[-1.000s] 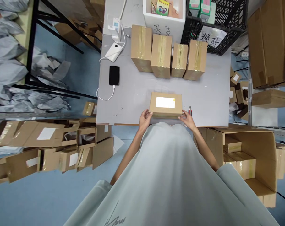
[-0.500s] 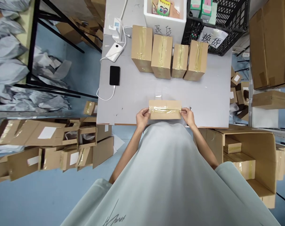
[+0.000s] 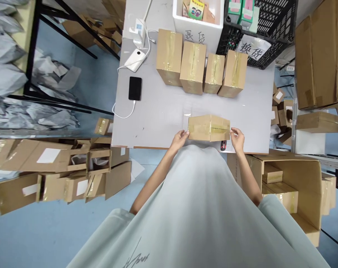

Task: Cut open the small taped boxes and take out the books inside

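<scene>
A small taped cardboard box (image 3: 199,127) lies at the front edge of the grey table (image 3: 157,111), with two of its faces showing. My left hand (image 3: 180,139) holds its left end, fingertips at the corner. Beside the right end is my right hand (image 3: 237,138), fingers curled and slightly apart, near the box's edge with nothing visible in them. A small red and black object (image 3: 223,145) shows under the box's near right side. Behind stand several taped boxes in a row, among them a tall one (image 3: 169,56).
A black phone (image 3: 135,88) and a white power bank (image 3: 135,60) with cables lie at the left. At the back are a white foam box (image 3: 198,31) and a black crate (image 3: 275,41). A large open carton (image 3: 308,186) stands right of my body.
The small box has moved right and turned, showing another face. My left hand went right with it; my right hand moved right and its fingers came away from the box. The red and black object is now visible.
</scene>
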The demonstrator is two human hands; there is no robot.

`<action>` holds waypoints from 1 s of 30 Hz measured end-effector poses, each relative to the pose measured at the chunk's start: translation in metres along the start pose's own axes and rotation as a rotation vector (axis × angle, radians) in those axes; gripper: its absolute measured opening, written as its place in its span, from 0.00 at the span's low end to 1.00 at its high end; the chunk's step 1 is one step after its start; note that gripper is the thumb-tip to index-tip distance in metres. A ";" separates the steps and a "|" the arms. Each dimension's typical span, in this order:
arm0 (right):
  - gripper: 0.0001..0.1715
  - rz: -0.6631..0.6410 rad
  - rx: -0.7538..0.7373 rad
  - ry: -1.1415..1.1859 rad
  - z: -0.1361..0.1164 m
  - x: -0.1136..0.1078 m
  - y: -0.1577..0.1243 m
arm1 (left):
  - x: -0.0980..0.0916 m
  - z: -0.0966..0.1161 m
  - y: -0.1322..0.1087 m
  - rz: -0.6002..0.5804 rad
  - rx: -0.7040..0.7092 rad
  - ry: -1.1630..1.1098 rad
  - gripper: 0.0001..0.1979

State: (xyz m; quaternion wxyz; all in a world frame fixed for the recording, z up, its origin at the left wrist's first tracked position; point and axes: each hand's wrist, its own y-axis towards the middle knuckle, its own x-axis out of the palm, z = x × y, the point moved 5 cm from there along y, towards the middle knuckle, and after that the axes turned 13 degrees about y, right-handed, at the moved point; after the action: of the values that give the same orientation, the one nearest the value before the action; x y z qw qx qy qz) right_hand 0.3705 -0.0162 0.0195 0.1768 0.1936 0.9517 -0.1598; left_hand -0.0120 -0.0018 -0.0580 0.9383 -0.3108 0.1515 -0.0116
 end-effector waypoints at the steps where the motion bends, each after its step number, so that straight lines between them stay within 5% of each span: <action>1: 0.35 -0.032 -0.015 0.029 -0.008 0.002 -0.007 | 0.010 0.002 -0.002 -0.047 0.012 -0.021 0.23; 5: 0.41 -0.199 -0.019 0.082 -0.042 0.026 -0.035 | 0.035 0.018 -0.012 -0.101 0.098 -0.125 0.22; 10: 0.43 -0.242 -0.034 0.110 -0.070 0.047 -0.043 | 0.019 0.044 -0.022 -0.013 0.163 -0.083 0.23; 17: 0.38 -0.411 0.119 0.129 -0.050 0.073 -0.032 | -0.031 0.058 -0.024 0.122 0.200 0.158 0.21; 21: 0.40 -0.481 0.186 0.114 -0.034 0.080 -0.024 | -0.031 0.053 -0.020 0.081 0.163 0.086 0.25; 30: 0.38 -0.488 0.022 0.274 -0.046 0.093 -0.006 | -0.027 0.069 0.002 0.039 0.274 -0.014 0.27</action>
State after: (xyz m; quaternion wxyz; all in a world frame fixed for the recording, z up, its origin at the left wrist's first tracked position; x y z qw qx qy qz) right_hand 0.2751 0.0245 0.0247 0.0008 -0.0195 0.9835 -0.1801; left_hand -0.0178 0.0428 0.0013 0.9730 -0.1767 0.1480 -0.0117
